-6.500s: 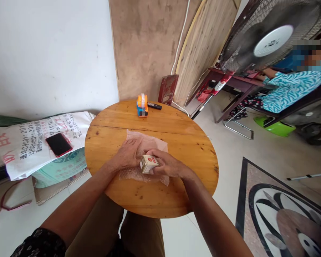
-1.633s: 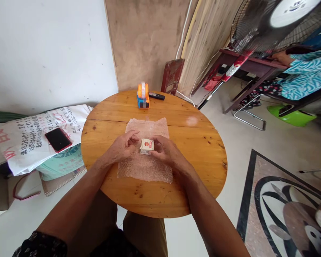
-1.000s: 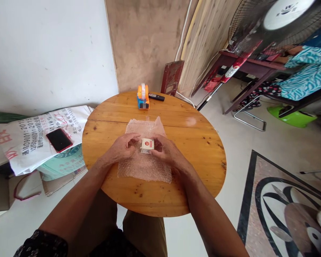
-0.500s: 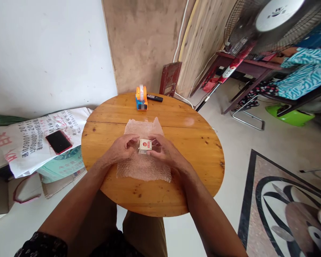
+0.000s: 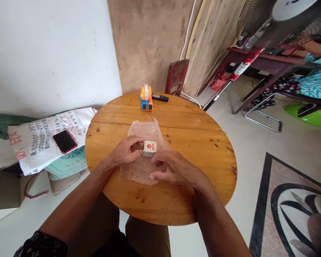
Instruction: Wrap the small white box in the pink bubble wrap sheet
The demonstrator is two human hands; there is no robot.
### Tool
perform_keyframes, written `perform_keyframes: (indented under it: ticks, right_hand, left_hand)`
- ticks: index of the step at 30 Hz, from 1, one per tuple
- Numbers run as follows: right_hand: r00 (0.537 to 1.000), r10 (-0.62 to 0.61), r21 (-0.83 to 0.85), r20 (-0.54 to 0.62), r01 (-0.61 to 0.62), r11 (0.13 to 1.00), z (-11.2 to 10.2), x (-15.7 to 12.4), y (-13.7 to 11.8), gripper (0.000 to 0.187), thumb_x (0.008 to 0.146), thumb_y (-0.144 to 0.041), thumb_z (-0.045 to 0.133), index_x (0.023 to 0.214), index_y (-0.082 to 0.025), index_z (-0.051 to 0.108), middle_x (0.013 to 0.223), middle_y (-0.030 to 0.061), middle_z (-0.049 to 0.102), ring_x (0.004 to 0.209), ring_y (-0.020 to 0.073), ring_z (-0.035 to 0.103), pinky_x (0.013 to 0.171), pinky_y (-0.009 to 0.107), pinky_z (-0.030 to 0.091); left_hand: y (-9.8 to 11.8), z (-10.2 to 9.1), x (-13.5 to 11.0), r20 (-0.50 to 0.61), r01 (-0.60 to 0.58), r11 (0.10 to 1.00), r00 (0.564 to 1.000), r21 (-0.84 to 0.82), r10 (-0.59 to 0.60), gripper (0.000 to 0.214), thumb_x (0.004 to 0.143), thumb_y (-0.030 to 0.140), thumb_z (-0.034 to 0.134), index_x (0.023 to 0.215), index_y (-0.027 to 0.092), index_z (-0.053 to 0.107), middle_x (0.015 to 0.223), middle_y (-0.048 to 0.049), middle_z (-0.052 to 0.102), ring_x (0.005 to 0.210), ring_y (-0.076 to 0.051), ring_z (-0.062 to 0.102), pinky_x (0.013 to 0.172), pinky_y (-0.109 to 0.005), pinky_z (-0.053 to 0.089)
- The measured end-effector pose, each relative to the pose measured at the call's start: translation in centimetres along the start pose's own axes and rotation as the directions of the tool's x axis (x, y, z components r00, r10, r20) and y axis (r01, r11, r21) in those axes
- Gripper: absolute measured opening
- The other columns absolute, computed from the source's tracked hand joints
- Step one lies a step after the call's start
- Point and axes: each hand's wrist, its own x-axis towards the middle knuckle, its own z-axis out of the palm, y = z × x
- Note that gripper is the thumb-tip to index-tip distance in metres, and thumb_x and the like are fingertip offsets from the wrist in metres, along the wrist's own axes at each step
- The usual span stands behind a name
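**Head view: small box pinched on bubble wrap, light and easy to crush**

Head view showed the left hand curled, thumb and fingertips pinching the left side of a small box. Right hand sat just beside the box on its near right, fingers loosely bent and pressed down on the bubble wrap; whether it touched the box, could not tell.

Box stood on the middle of the wrap sheet, white top with a red round mark facing up. Sheet lay flat on the round wooden tabletop, far corner slightly lifted.

Handling, judged:
- Box looked like thin card, light, rigid enough for a two-finger pinch across opposite side faces. Squeezing hard would probably dent it.
- Wrap was soft, limp, no stiffness of its own; best taken by an edge or corner and folded over. Likely to spring back open unless held down.
- Film on smooth wood probably slid easily, so one hand pinning it made sense.

Further out: orange tape dispenser and a dark remote at the far rim. Off the tabletop to the left, a phone lay on a printed sack.
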Motion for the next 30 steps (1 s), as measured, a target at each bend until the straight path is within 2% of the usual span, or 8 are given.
perform_keyframes:
  ticks: [3,8,11,14,17,20,24,30]
  right_hand:
    - [0.995,0.005,-0.011,0.101,-0.004,1.000,-0.6,-0.6,-0.2,0.027,0.075,-0.042,0.076,0.078,-0.019,0.061,0.073,-0.0021,0.060,0.065,0.0120,0.050,0.061,0.025,0.035]
    - [0.984,-0.041,-0.152,0.171,0.068,0.986,0.0,-1.0,-0.7,0.022,0.076,-0.030,0.073,0.094,-0.020,0.064,0.100,0.0052,0.063,0.088,0.0205,0.056,0.074,0.031,0.041]
    - [0.977,-0.044,-0.243,0.209,0.095,0.965,0.6,-0.4,-0.7,0.006,0.080,-0.014,0.061,0.081,-0.019,0.064,0.092,0.0050,0.064,0.082,0.0186,0.055,0.073,0.031,0.039]
    - [0.970,-0.072,-0.242,0.232,0.129,0.962,0.7,-0.1,-0.5,0.017,0.082,-0.008,0.054,0.070,-0.018,0.062,0.081,0.0039,0.063,0.079,0.0170,0.055,0.075,0.031,0.038]
    - [0.972,-0.070,-0.200,0.222,0.116,0.973,0.6,-0.3,-0.7,0.004,0.081,-0.022,0.065,0.079,-0.019,0.064,0.088,0.0045,0.063,0.085,0.0194,0.055,0.077,0.032,0.039]
    - [0.983,-0.035,-0.263,0.182,0.083,0.961,1.3,-0.6,-1.3,0.023,0.073,-0.033,0.075,0.087,-0.018,0.065,0.097,0.0074,0.062,0.089,0.0231,0.054,0.081,0.036,0.041]
    - [0.987,-0.079,-0.343,0.141,0.123,0.931,2.5,-0.3,-1.5,0.004,0.081,-0.019,0.061,0.079,-0.017,0.064,0.090,0.0080,0.062,0.084,0.0216,0.054,0.083,0.039,0.041]
    - [0.986,-0.145,-0.169,0.077,0.156,0.973,1.7,0.0,-0.2,0.016,0.079,-0.007,0.053,0.071,-0.019,0.060,0.082,0.0044,0.063,0.074,0.0168,0.052,0.068,0.031,0.039]
  left_hand:
    - [-0.2,0.2,0.0,-0.007,-0.017,1.000,1.000,0.006,0.017,0.043,0.080,0.032,0.063,0.119,0.013,0.064,0.104,-0.0112,0.068,0.092,-0.021,0.063,0.078,-0.033,0.050]
    - [-0.3,0.4,0.1,-0.017,0.007,1.000,1.000,0.020,-0.007,0.046,0.078,0.031,0.066,0.121,0.015,0.063,0.111,-0.0115,0.069,0.098,-0.023,0.064,0.085,-0.035,0.050]
    - [-0.2,0.4,0.1,-0.016,0.011,1.000,1.000,0.026,-0.010,0.044,0.078,0.030,0.065,0.120,0.014,0.064,0.110,-0.0117,0.069,0.098,-0.023,0.065,0.087,-0.036,0.050]
    - [-0.1,0.4,0.1,-0.016,0.018,1.000,1.000,0.019,-0.017,0.045,0.079,0.029,0.065,0.121,0.013,0.064,0.111,-0.0122,0.069,0.099,-0.023,0.065,0.087,-0.036,0.050]
    - [-0.1,0.4,0.1,-0.015,0.020,1.000,1.000,0.009,-0.020,0.045,0.079,0.029,0.065,0.121,0.014,0.064,0.111,-0.0117,0.069,0.099,-0.023,0.064,0.087,-0.035,0.050]
    - [-0.1,0.4,0.1,-0.012,0.023,1.000,1.000,0.011,-0.023,0.043,0.079,0.027,0.064,0.120,0.015,0.064,0.111,-0.0111,0.069,0.099,-0.023,0.064,0.086,-0.035,0.050]
    - [0.0,0.4,0.1,-0.015,0.027,1.000,1.000,0.010,-0.027,0.042,0.078,0.028,0.064,0.119,0.015,0.064,0.109,-0.0113,0.069,0.097,-0.022,0.064,0.085,-0.035,0.050]
    - [0.4,0.2,0.0,0.005,0.052,0.998,0.999,-0.039,-0.052,0.043,0.080,0.032,0.065,0.120,0.016,0.064,0.110,-0.0104,0.069,0.099,-0.023,0.064,0.086,-0.035,0.050]
